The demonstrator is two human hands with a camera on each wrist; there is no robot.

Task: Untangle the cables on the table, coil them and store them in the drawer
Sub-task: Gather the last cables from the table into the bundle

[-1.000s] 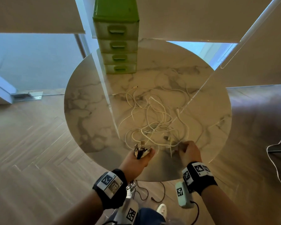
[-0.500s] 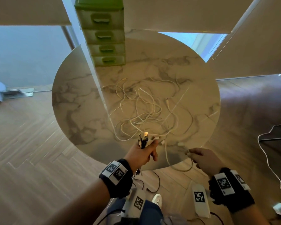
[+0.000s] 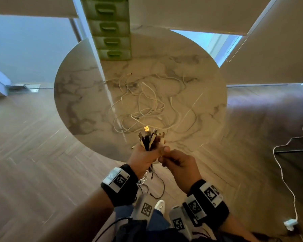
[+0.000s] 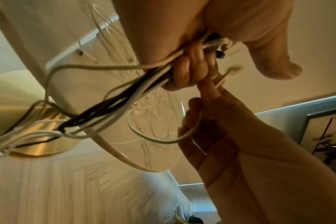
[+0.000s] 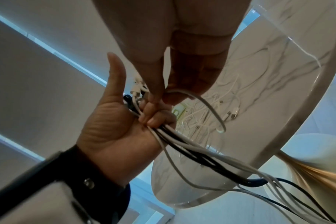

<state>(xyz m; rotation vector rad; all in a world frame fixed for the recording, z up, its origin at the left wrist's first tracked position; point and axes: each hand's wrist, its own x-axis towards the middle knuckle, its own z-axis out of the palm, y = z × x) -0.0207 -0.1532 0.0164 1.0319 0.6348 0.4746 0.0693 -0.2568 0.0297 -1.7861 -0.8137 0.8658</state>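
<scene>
My left hand grips a bundle of black and white cables near the table's front edge, plug ends sticking up, the rest hanging toward the floor. My right hand is right beside it and pinches a single white cable between thumb and fingers, its loop hanging free. A tangle of white cables lies spread on the round marble table. The green drawer unit stands at the table's far edge, all drawers closed.
A white charger cable runs across the wooden floor on the right to a plug. Thin dark cables dangle below my left hand. The table's brass base shows underneath.
My right hand pulled a white cable off the table's front edge and brought it up against my left hand. The left hand lifted its bundle slightly.
</scene>
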